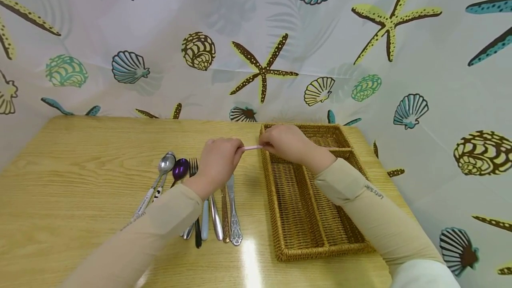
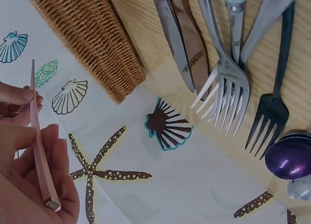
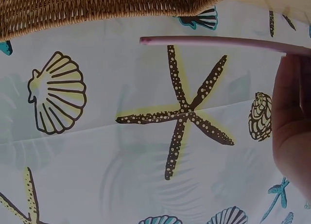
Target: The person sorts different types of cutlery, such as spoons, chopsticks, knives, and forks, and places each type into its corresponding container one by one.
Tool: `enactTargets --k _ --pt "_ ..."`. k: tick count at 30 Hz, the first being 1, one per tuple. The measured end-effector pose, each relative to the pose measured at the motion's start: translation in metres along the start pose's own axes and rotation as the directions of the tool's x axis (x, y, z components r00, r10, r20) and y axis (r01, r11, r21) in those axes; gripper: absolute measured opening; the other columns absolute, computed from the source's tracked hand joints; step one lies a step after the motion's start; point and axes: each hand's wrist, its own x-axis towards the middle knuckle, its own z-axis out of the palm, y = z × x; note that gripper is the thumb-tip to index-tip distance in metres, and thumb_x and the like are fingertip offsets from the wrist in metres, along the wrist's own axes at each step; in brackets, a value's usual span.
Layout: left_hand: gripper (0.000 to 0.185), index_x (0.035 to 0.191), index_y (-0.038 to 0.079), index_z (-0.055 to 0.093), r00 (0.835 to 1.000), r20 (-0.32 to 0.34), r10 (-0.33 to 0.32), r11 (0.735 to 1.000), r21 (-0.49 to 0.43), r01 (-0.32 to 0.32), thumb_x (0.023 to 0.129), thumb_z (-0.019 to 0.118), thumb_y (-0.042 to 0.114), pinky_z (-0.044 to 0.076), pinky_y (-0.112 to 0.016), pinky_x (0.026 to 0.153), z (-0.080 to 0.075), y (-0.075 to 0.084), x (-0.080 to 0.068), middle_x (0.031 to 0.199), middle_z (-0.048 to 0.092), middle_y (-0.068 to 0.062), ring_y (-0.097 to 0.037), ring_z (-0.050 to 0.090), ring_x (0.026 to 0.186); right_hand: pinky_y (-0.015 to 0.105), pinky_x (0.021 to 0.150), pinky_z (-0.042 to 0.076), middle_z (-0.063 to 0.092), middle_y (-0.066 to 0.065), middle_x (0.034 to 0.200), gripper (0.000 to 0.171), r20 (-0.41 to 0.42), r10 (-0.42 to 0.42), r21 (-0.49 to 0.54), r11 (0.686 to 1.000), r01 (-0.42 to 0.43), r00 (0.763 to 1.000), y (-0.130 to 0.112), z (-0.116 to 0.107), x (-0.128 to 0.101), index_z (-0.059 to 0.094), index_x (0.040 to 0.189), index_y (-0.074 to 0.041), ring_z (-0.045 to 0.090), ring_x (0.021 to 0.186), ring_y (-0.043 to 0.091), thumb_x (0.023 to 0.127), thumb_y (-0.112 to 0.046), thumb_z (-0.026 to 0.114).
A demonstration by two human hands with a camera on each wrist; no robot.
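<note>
Both grips, left hand [image 1: 218,159] and right hand [image 1: 286,142], pinched on pink stick [image 1: 252,147] beside wicker tray [image 1: 304,230], above tabletop [image 1: 80,181].

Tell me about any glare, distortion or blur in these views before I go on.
Head view: a bright glare streak on the table by the wicker tray, and wide-angle bending at the edges. Left wrist view: the pink stick and forks are sharp. Right wrist view: the right hand is dim at the frame edge.
</note>
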Motion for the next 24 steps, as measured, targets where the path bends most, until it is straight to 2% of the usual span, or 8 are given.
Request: enactTargets --k 6,9,11,16,19,24 --pt "0.032 0.11 0.005 0.064 0.997 0.012 -0.073 0.997 -0.008 0.073 0.09 0.061 0.03 0.048 -0.043 0.077 -0.003 -0.011 0.0 0.093 0.07 -0.008 -0.025 0.066 0.083 0.033 0.066 0.052 0.069 0.0 0.082 0.005 0.016 0.037 0.015 0.999 -0.038 0.999 0.009 -0.001 -0.003 0.071 0.087 -0.014 0.063 0.071 0.016 0.087 -0.016 0.066" --pt "0.038 0.112 0.002 0.062 0.99 0.053 -0.131 0.991 -0.027 0.133 0.089 0.061 0.032 0.051 -0.042 0.075 -0.004 -0.022 -0.004 0.098 0.069 -0.012 -0.027 0.065 0.084 0.034 0.069 0.052 0.07 0.002 0.085 0.008 0.016 0.059 0.043 0.997 -0.06 0.998 0.019 0.0 -0.006 0.071 0.09 -0.012 0.064 0.075 0.018 0.087 -0.015 0.065" --pt "0.039 0.111 0.001 0.062 0.982 0.094 -0.163 0.986 -0.026 0.166 0.09 0.059 0.033 0.052 -0.04 0.069 -0.005 -0.029 -0.009 0.098 0.069 -0.014 -0.026 0.064 0.078 0.035 0.071 0.052 0.071 0.002 0.088 0.009 0.012 0.078 0.058 0.995 -0.079 0.997 0.027 0.003 -0.007 0.072 0.093 -0.012 0.065 0.078 0.019 0.088 -0.014 0.064" --pt "0.038 0.106 -0.001 0.064 0.954 0.209 -0.214 0.976 0.006 0.217 0.091 0.055 0.032 0.044 -0.03 0.048 -0.002 -0.039 -0.02 0.084 0.068 -0.013 -0.018 0.054 0.056 0.038 0.075 0.052 0.071 0.004 0.092 0.011 0.031 0.14 0.087 0.986 -0.142 0.99 0.048 0.012 -0.013 0.072 0.094 -0.012 0.066 0.084 0.021 0.09 -0.012 0.061" --pt "0.035 0.103 0.0 0.065 0.942 0.249 -0.227 0.973 0.016 0.23 0.091 0.054 0.031 0.037 -0.025 0.041 0.003 -0.041 -0.025 0.075 0.066 -0.01 -0.015 0.049 0.05 0.039 0.075 0.052 0.07 0.005 0.091 0.01 0.047 0.176 0.093 0.979 -0.18 0.983 0.062 0.02 -0.016 0.071 0.093 -0.012 0.065 0.085 0.022 0.09 -0.013 0.062" --pt "0.029 0.094 0.002 0.066 0.95 0.231 -0.212 0.976 0.008 0.216 0.091 0.054 0.028 0.031 -0.023 0.039 0.008 -0.042 -0.03 0.065 0.061 -0.005 -0.013 0.046 0.046 0.04 0.077 0.052 0.07 0.007 0.094 0.012 0.077 0.242 0.105 0.963 -0.249 0.967 0.082 0.035 -0.023 0.072 0.096 -0.01 0.065 0.087 0.024 0.09 -0.013 0.062"
